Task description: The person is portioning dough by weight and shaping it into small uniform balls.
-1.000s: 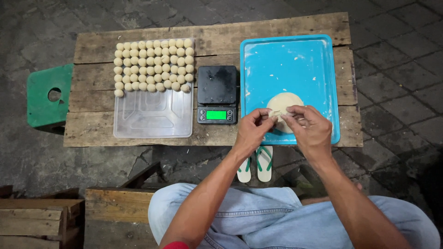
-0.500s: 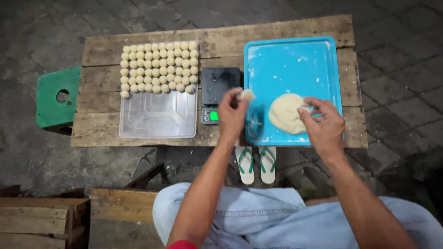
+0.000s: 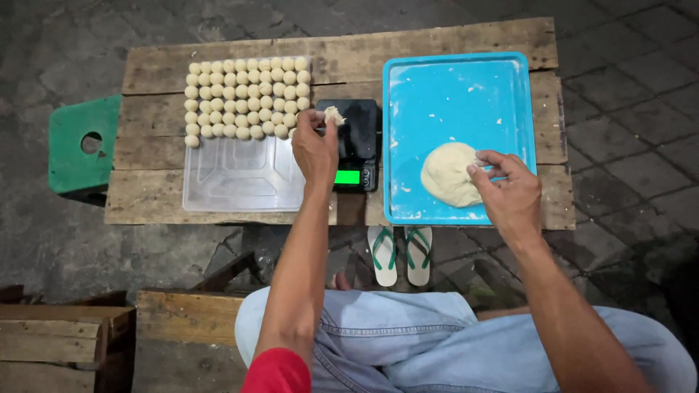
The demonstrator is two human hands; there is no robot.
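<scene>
A: What is the left hand (image 3: 314, 149) doing?
B: It is pinching one small dough piece (image 3: 334, 114) between its fingertips, above the black scale (image 3: 356, 142).

A: And the right hand (image 3: 510, 191)?
B: Its fingers are curling against the edge of the single dough lump (image 3: 448, 173) lying on the blue tray (image 3: 459, 87).

A: How many balls (image 3: 246, 100) are sitting on the clear tray (image 3: 244, 175)?
B: Roughly six rows of about ten, filling its far half. One pair of sandals (image 3: 400, 254) is lying under the wooden table (image 3: 153, 73), and one green stool (image 3: 76, 145) is standing to the left.

On the surface (image 3: 451, 40), a tray of balls (image 3: 244, 98) lies left, scale (image 3: 353, 142) middle, tray (image 3: 459, 80) holding dough (image 3: 450, 175) right
</scene>
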